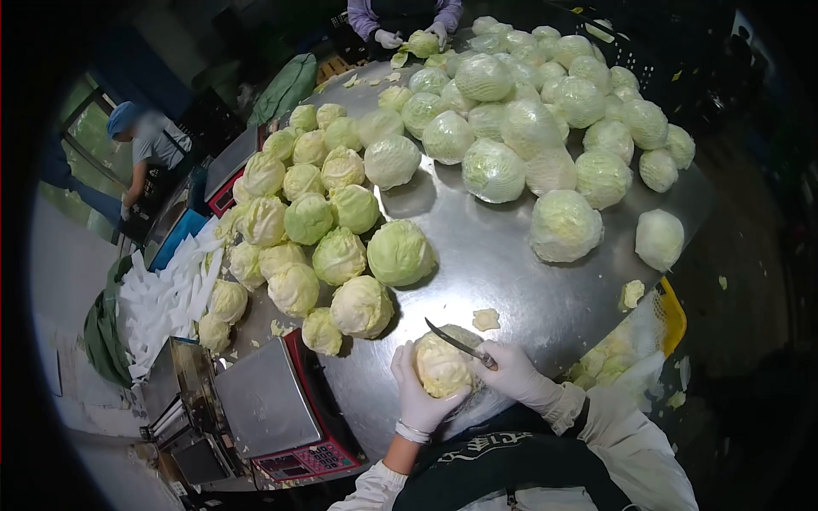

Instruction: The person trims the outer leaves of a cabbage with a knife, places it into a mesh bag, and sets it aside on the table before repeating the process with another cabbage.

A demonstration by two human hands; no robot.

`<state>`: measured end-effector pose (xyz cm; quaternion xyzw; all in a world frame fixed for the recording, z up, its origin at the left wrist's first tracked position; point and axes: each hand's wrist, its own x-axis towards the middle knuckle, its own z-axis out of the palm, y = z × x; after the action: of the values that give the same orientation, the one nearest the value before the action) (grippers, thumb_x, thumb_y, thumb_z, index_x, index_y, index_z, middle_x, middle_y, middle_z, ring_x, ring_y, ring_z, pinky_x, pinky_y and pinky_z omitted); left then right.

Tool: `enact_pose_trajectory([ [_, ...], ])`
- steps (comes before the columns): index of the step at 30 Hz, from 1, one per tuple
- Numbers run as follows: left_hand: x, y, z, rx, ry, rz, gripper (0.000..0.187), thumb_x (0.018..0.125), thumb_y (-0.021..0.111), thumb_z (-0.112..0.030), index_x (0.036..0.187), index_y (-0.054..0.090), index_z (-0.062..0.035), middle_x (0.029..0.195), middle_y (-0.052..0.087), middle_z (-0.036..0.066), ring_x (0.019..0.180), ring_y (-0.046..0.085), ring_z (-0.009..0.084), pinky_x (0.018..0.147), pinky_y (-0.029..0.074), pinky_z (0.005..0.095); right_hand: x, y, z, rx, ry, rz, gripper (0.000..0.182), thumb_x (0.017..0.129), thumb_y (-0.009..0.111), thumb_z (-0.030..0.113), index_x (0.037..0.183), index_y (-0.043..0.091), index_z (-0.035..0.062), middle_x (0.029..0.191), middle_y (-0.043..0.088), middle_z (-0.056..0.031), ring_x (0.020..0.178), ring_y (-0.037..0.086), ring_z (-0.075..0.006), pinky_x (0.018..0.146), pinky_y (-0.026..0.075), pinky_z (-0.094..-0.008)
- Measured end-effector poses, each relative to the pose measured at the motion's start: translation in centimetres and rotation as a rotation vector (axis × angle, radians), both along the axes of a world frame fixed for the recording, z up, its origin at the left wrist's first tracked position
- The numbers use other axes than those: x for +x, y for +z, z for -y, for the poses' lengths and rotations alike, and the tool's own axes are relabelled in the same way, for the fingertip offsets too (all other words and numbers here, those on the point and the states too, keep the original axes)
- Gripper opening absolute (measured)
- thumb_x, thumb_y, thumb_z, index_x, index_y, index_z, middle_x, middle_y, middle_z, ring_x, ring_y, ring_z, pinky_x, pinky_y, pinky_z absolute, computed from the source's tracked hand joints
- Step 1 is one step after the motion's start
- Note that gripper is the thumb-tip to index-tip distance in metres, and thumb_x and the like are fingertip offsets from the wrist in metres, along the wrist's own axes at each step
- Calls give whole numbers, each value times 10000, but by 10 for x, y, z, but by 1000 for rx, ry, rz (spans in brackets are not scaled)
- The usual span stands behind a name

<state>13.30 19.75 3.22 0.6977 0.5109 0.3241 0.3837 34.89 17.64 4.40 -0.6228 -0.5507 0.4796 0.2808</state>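
I've got left fingers (406,364) gripping a cabbage (441,370) by the near edge of the worktop (486,264), right fingers (494,353) clutching a curved knife (460,345), and honestly if that cabbage rolls, the blade could nick the left ones.

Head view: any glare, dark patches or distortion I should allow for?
Glare on the metal table in the head view; head view's left corners black, outlines bowed; curved knife in the right hand fairly sharp in the head view.
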Motion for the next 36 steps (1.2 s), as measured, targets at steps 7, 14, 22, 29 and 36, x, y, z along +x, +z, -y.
enact_pose_trajectory([
  [7, 23, 16, 8, 209, -11, -273, 1066, 634, 917, -449, 1454, 414, 11, 1456, 367, 299, 1337, 391, 483, 1116, 358, 553, -14, 18, -5, 372, -187, 158, 333, 841, 824, 291, 948, 646, 30, 741, 640, -93, 686, 633, -249, 704, 516, -343],
  [14, 11, 7, -1, 247, -113, -207, 982, 666, 897, -448, 1454, 470, -46, 1486, 377, 282, 1349, 367, 486, 1128, 321, 577, 30, -13, -25, 35, 111, -221, 304, 893, 736, 244, 1068, 614, 26, 868, 692, -175, 856, 703, -358, 726, 529, -427],
  [22, -38, 10, -5, 178, -290, -241, 972, 662, 929, -439, 1452, 494, -76, 1536, 322, 284, 1414, 337, 480, 1183, 299, 550, 65, -76, -26, 198, -181, 384, 194, 865, 648, 131, 1034, 620, 41, 851, 680, -233, 820, 686, -417, 722, 536, -477],
  [29, -121, 11, 20, -441, -97, 388, 993, 754, 904, -275, 1515, 311, -42, 1450, 445, 168, 1393, 426, 305, 1169, 356, 441, 47, -55, 5, 51, -179, 104, 138, 840, 666, 94, 927, 611, 2, 764, 629, -235, 718, 647, -414, 655, 507, -449],
  [36, -111, -29, 16, -501, 308, 508, 812, 866, 766, -173, 1508, 295, -13, 1444, 467, 147, 1341, 465, 249, 1152, 375, 396, 34, -44, 40, 315, 47, 122, 131, 857, 639, 71, 974, 623, 15, 778, 638, -210, 722, 661, -395, 659, 515, -417],
])
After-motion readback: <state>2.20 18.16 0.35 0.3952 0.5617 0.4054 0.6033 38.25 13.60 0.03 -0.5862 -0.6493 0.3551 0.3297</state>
